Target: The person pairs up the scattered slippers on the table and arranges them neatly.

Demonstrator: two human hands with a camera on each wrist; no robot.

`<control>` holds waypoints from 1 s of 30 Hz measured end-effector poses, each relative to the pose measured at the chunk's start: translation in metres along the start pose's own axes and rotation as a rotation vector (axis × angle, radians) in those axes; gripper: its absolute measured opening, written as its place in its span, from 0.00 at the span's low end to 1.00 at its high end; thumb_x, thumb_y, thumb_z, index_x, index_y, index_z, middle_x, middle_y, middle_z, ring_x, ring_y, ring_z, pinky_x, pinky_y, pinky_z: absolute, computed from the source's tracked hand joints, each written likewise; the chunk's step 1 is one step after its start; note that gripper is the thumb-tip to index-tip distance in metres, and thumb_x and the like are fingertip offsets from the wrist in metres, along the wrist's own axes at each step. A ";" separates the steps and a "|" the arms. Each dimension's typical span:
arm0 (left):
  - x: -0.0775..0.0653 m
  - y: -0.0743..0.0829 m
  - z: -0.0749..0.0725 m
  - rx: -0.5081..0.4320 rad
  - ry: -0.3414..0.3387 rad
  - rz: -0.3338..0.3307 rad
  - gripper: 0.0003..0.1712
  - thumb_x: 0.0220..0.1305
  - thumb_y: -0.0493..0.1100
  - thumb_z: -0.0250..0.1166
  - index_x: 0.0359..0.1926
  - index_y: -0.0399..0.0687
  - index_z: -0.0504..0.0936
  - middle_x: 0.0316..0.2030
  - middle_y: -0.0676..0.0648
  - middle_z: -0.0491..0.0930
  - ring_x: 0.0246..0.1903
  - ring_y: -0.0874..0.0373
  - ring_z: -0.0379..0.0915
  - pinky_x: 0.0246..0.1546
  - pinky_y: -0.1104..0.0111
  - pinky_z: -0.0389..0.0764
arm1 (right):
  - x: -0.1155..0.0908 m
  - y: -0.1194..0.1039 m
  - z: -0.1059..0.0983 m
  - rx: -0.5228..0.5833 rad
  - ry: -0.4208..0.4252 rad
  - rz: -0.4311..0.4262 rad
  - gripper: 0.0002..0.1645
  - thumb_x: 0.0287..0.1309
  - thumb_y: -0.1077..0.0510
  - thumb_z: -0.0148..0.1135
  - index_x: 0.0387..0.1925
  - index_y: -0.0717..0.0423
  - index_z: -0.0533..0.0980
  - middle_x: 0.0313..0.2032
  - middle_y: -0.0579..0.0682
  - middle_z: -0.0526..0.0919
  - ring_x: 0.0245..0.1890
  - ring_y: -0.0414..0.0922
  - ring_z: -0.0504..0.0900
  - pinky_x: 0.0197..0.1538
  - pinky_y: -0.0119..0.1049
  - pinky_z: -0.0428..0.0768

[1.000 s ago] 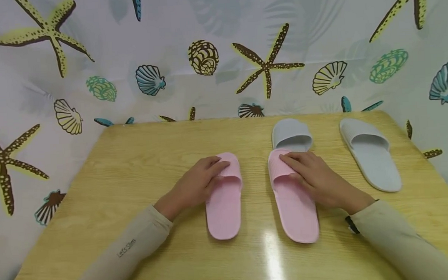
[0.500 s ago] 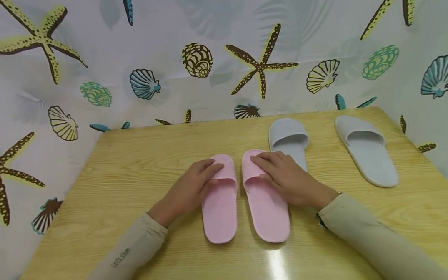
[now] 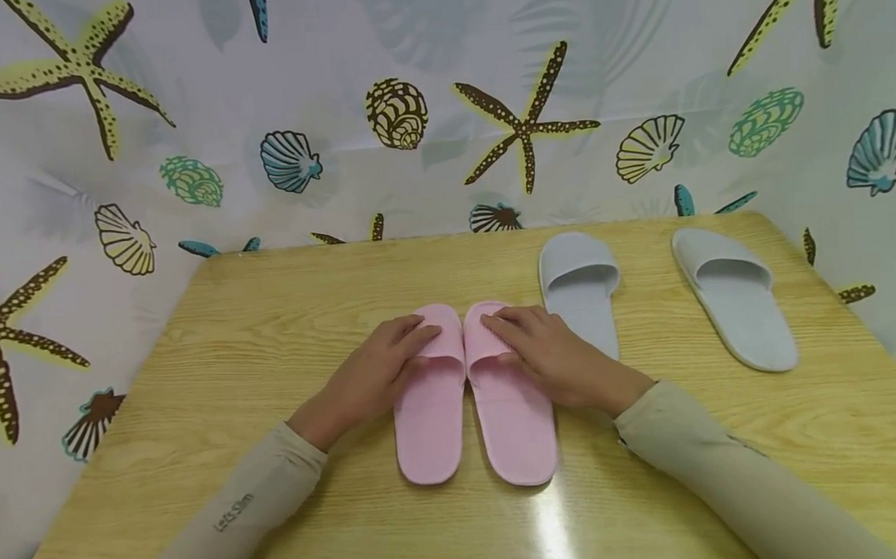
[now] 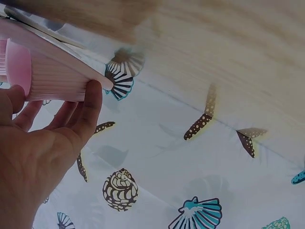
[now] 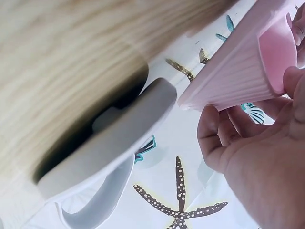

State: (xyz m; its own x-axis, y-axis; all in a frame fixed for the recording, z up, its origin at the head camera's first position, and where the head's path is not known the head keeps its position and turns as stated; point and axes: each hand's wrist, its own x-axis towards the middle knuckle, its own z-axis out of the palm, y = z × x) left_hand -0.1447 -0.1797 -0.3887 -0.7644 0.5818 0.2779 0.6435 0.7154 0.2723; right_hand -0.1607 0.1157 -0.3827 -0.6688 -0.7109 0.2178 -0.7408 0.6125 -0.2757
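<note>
Two pink slippers lie side by side on the wooden table, toes away from me, their strap sides touching near the toes. My left hand (image 3: 370, 379) holds the left pink slipper (image 3: 428, 430) by its ribbed strap, the thumb at the strap's opening and the fingers over the top. On the right pink slipper (image 3: 516, 431), my right hand (image 3: 567, 358) has the same kind of hold. Seen from the left wrist, the fingertips press the ribbed strap (image 4: 57, 78). From the right wrist, curled fingers and thumb pinch the other pink strap (image 5: 233, 83).
A white slipper (image 3: 580, 299) stands just behind my right hand, partly covered by it. Farther right lies a second white slipper (image 3: 750, 312), angled. Beyond the table (image 3: 292, 320) hangs a cloth (image 3: 338, 176) printed with shells and starfish.
My right hand has slid the right pink slipper leftward until it meets the left one. More of the nearer white slipper shows. The left hand keeps its hold, with little movement.
</note>
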 end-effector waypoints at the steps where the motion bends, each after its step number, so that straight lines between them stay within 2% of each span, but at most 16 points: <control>1: -0.001 -0.001 0.000 0.001 -0.001 -0.002 0.25 0.72 0.39 0.59 0.68 0.52 0.71 0.65 0.37 0.70 0.66 0.42 0.68 0.65 0.52 0.73 | 0.001 0.000 0.001 -0.004 0.002 -0.007 0.32 0.74 0.52 0.51 0.74 0.54 0.61 0.65 0.61 0.69 0.64 0.58 0.70 0.65 0.57 0.69; 8: -0.007 -0.007 -0.005 0.003 0.010 -0.023 0.24 0.71 0.37 0.59 0.67 0.50 0.72 0.64 0.36 0.71 0.65 0.41 0.69 0.64 0.50 0.74 | 0.011 -0.005 0.004 -0.010 0.012 -0.036 0.32 0.74 0.50 0.51 0.74 0.55 0.61 0.66 0.60 0.69 0.65 0.57 0.69 0.68 0.54 0.67; 14: -0.009 -0.014 -0.010 -0.016 -0.011 -0.070 0.25 0.73 0.39 0.57 0.69 0.51 0.70 0.66 0.37 0.69 0.67 0.42 0.67 0.67 0.50 0.71 | 0.021 -0.007 0.005 0.022 -0.025 0.016 0.33 0.76 0.48 0.47 0.76 0.52 0.58 0.68 0.57 0.67 0.68 0.55 0.67 0.71 0.54 0.65; 21: -0.005 -0.028 -0.011 -0.037 -0.015 -0.100 0.25 0.74 0.39 0.56 0.69 0.50 0.69 0.66 0.38 0.68 0.68 0.42 0.65 0.67 0.49 0.70 | 0.038 -0.006 0.009 0.016 -0.015 0.055 0.32 0.76 0.49 0.48 0.75 0.51 0.59 0.67 0.56 0.68 0.66 0.55 0.68 0.68 0.54 0.67; 30: 0.002 -0.040 -0.014 -0.061 -0.027 -0.126 0.25 0.74 0.37 0.55 0.69 0.48 0.70 0.67 0.37 0.68 0.68 0.40 0.64 0.68 0.47 0.68 | 0.052 -0.005 0.013 -0.008 -0.053 0.036 0.31 0.76 0.49 0.47 0.75 0.51 0.59 0.67 0.57 0.66 0.68 0.56 0.66 0.67 0.55 0.66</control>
State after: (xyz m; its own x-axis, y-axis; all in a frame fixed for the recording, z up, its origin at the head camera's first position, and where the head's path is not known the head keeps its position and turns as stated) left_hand -0.1714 -0.2131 -0.3859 -0.8395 0.4996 0.2135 0.5431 0.7591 0.3588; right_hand -0.1914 0.0710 -0.3820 -0.6906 -0.7058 0.1580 -0.7172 0.6403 -0.2748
